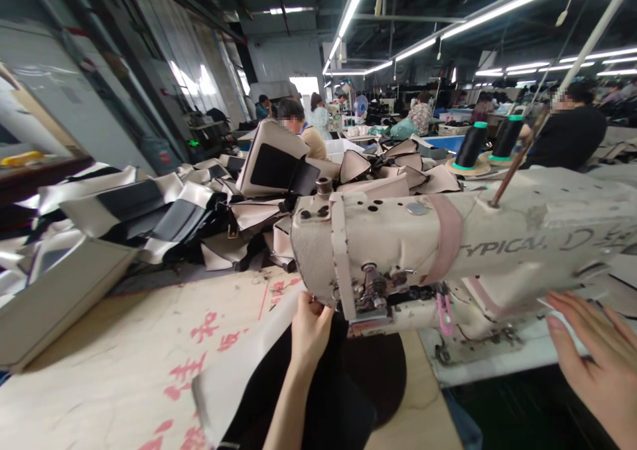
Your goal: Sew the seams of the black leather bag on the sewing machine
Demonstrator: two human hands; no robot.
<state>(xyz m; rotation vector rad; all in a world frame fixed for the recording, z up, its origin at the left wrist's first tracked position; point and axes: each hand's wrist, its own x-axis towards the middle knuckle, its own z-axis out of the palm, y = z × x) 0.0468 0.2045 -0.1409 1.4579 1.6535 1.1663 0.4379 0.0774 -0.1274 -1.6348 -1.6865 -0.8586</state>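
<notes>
A cream sewing machine (378,237) stands in front of me, with a pink clip (442,310) hanging on its side. My left hand (311,327) is closed at the left end of the machine head, its fingers curled on the edge of a black and off-white bag panel (259,364). The panel slopes down toward me, and the needle area is hidden behind the head. Beside the panel lies a dark brown rounded piece (375,377). My right hand (592,357) is open at the far right, fingers stretched out by the machine's base. A pale patch shows between its thumb and fingers; I cannot tell what it is.
Cream and black bag pieces (149,204) are heaped along the left and behind the machine. The wooden tabletop (149,330) carries red writing. Two black thread cones (470,148) stand behind the machine, near a slanted rod (517,151). Several people sit further back.
</notes>
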